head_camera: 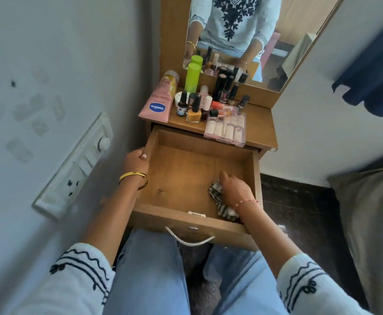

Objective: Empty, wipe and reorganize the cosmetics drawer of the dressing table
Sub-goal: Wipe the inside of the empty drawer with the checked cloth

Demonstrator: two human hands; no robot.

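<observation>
We had the wooden drawer pulled out toward our lap, at 6 o'clock from the dressing table top. Our left hand gripped the drawer's left wall at about 9 o'clock, fingers curled over its edge, a gold bangle on that wrist. Our right hand lay inside the drawer toward 4 o'clock, pressing down on a striped cloth that touched the drawer floor; the fingers looked bent over the cloth, though we could not tell how firmly they held it. A thin red thread bracelet circled that wrist.

Apart from the cloth and our hand, the drawer held only bare wood. Its metal handle hung at the front, at 6 o'clock.

The cosmetics stood on the table top at 12 o'clock from the drawer: 1 pink Vaseline tube at the far left, 1 green-capped bottle, 1 yellow nail polish bottle, several dark lipsticks and small bottles too crowded for us to count, and 1 clear plastic case of pale pieces at the front right. The mirror rose behind them.
</observation>
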